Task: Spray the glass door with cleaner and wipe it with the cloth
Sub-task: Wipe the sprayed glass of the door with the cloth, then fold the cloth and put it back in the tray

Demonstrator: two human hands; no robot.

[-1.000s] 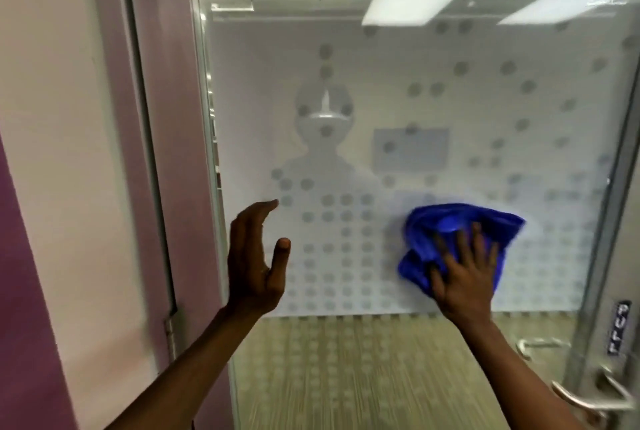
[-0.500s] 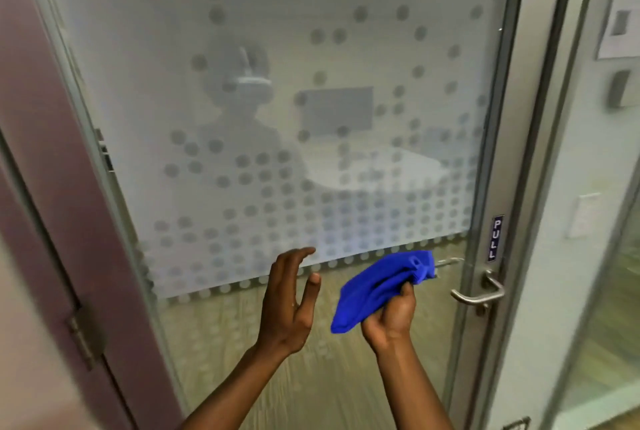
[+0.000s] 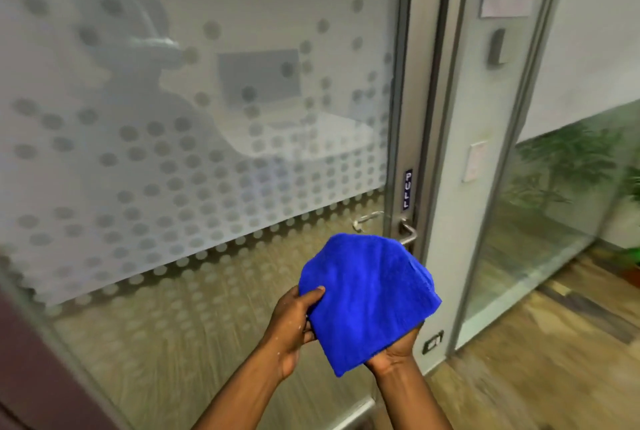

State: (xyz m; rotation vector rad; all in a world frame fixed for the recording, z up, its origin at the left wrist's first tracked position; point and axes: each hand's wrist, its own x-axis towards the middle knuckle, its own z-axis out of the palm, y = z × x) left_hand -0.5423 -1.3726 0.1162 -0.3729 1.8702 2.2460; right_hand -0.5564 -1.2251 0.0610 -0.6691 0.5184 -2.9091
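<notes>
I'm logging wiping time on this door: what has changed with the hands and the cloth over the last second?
The right hand lifted the blue cloth off the frosted glass door and brought it down toward the body. The left hand, free and open earlier, has taken hold of the cloth's left edge, so both hands now hold it clear of the glass. The door stayed shut, its handle untouched.

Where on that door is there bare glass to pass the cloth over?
The dotted glass left of the door frame and above both hands is free. It is crowded low right, where the cloth, left hand, right hand and handle cluster.
</notes>
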